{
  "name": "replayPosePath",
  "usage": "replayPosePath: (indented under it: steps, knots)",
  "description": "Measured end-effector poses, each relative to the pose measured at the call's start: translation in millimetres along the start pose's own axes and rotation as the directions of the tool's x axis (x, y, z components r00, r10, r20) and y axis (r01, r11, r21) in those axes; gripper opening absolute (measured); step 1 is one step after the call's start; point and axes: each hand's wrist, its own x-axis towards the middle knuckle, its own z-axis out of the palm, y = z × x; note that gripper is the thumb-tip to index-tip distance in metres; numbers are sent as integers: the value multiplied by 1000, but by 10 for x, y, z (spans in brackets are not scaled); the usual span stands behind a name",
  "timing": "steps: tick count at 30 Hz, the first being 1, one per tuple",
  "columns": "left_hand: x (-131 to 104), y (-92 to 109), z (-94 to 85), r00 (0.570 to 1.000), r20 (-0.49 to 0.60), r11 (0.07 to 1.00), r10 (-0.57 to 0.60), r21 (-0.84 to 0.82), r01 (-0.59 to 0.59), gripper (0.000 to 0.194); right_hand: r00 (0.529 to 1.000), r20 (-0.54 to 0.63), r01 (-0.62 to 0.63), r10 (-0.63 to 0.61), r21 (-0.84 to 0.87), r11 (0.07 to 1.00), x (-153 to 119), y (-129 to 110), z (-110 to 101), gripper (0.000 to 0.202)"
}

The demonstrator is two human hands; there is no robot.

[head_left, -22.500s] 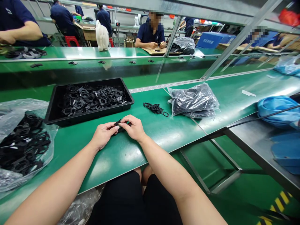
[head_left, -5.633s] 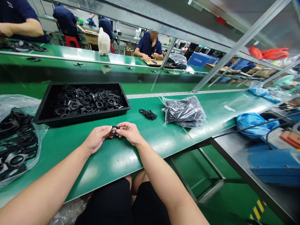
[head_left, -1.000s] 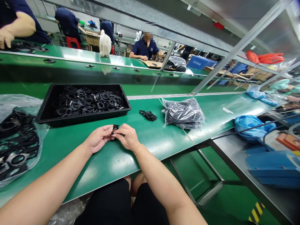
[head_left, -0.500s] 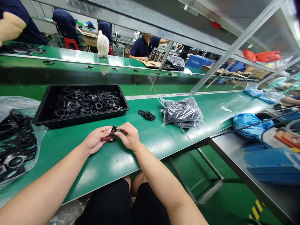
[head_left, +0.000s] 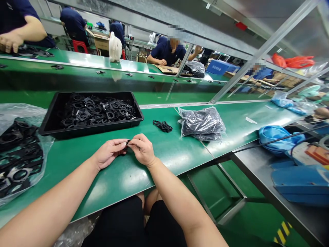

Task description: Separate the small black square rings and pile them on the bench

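Observation:
A small black plastic part (head_left: 126, 145) is pinched between my two hands over the green table (head_left: 113, 185), mostly covered by the fingers. My left hand (head_left: 110, 153) grips it from the left, thumb on top. From the right, my right hand (head_left: 142, 149) holds it with thumb and forefinger. Behind my hands, a black tray (head_left: 92, 129) holds a heap of black ring-shaped parts (head_left: 97, 111). A small pile of thin black parts (head_left: 162, 126) lies on the table, right of the tray.
An open clear bag (head_left: 22, 161) of black parts lies at the left. A closed plastic bag (head_left: 202, 123) sits right of the small pile. Behind runs a strip with spaced parts (head_left: 151, 77). Several people work beyond; a blue machine (head_left: 300, 183) stands at the right.
My fingers have closed further over the black part, which shows less. The view has shifted slightly. At the upper left, a co-worker's hand has come into view over black parts.

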Motion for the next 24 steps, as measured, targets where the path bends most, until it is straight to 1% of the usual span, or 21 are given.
replayPosePath:
  steps: [5,8,11,14,16,18,21,22,24]
  knots:
    - [-4,6,7,1000,12,1000,2,18,-2,32,999,-24,24,-24,17,1000,5,-14,2,13]
    - [-11,12,19,1000,13,1000,3,28,-3,32,999,-11,34,-33,21,999,3,-6,5,14]
    - [-18,15,29,1000,1,999,0,43,0,33,1000,20,15,-16,17,1000,7,-9,-1,15]
    - [-21,10,29,1000,-25,998,1,69,1,34,1000,15,-6,5,78,997,16,-23,-2,12]
    - [-18,0,24,1000,-29,995,10,95,-7,35,999,-19,-44,47,142,989,18,-22,8,11]
    - [-13,-14,19,1000,-23,995,21,95,-19,35,991,-51,-112,124,195,974,17,-8,24,13]
    - [0,-37,15,998,-43,999,40,3,-40,37,964,-90,-218,249,258,941,10,23,44,14]
    - [6,-45,14,998,-55,998,42,-33,-44,38,958,-100,-234,268,266,935,9,31,46,14]
    - [18,-61,10,997,-69,995,46,-80,-51,39,962,-107,-221,252,242,945,10,35,44,13]
